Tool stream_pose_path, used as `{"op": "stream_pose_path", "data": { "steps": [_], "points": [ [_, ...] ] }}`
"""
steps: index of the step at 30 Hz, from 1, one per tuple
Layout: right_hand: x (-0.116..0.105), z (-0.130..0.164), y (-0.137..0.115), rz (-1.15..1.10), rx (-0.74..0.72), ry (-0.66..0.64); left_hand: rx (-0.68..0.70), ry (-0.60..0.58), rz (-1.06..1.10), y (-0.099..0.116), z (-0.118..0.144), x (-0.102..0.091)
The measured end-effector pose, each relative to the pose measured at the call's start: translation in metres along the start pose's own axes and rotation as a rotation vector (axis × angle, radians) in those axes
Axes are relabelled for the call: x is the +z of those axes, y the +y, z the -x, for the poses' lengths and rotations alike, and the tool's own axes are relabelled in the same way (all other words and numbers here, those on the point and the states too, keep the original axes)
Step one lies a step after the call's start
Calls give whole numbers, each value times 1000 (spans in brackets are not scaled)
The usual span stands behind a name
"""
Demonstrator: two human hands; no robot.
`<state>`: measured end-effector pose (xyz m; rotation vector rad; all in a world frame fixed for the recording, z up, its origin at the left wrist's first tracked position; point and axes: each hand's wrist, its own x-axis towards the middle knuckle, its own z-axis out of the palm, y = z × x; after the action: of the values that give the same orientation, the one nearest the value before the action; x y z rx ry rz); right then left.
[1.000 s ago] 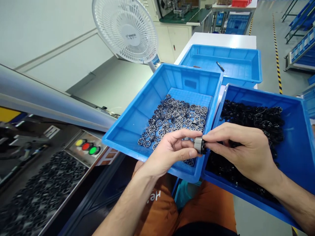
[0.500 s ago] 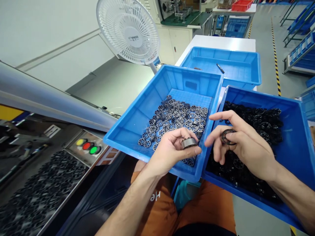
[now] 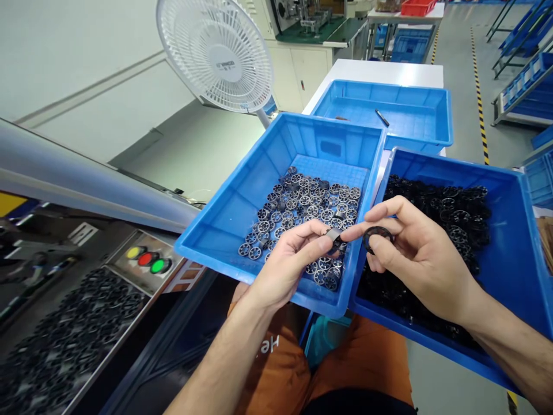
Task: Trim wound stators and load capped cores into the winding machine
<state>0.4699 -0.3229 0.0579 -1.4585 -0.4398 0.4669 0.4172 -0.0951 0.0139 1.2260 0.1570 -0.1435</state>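
Small grey metal ring point(image 3: 333, 236) pinched in left hand point(image 3: 288, 266), over near right corner of middle blue tray point(image 3: 242, 199) of grey spoked wheels point(image 3: 302, 208). Black plastic ring point(image 3: 377, 237) gripped by right hand point(image 3: 417, 259), just right, above right tray point(image 3: 525, 253) of black rings point(image 3: 458, 210). Far: white fan point(image 3: 216, 53).

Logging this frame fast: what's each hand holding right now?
Left hand: closed on a small grey metal ring, pinched between thumb and fingertips.
Right hand: closed on a black plastic ring, held by thumb and fingers.
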Motion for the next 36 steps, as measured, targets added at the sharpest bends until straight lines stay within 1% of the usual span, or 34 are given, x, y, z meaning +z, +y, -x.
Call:
{"op": "stream_pose_path", "data": {
  "steps": [4, 9, 13, 22, 24, 26, 30, 33, 36],
  "points": [
    [-3, -3, 1, 53, -14, 17, 32, -8, -28, 1, 0, 1],
    [-3, -7, 1, 107, -48, 52, 43, 19, -62, 0, 0, 1],
    [-2, -6, 1, 115, -76, 47, 53, -15, -24, -1, 0, 0],
    [-3, -4, 3, 140, -85, 73, 96, -59, 23, -2, -2, 0],
    [-3, -4, 4, 131, -65, 67, 101, -64, 31, -3, -1, 0],
    [-4, -5, 6, 98, -15, 57, 108, -64, 41, -4, -1, -1],
    [-3, -7, 9, -26, 89, 42, 138, -74, 47, -6, -3, -2],
    [-3, -9, 11, -109, 120, 22, 159, -96, 54, -7, -4, -2],
    [-2, -11, 13, -140, 129, 11, 167, -108, 69, -6, -4, 0]
  ]
}}
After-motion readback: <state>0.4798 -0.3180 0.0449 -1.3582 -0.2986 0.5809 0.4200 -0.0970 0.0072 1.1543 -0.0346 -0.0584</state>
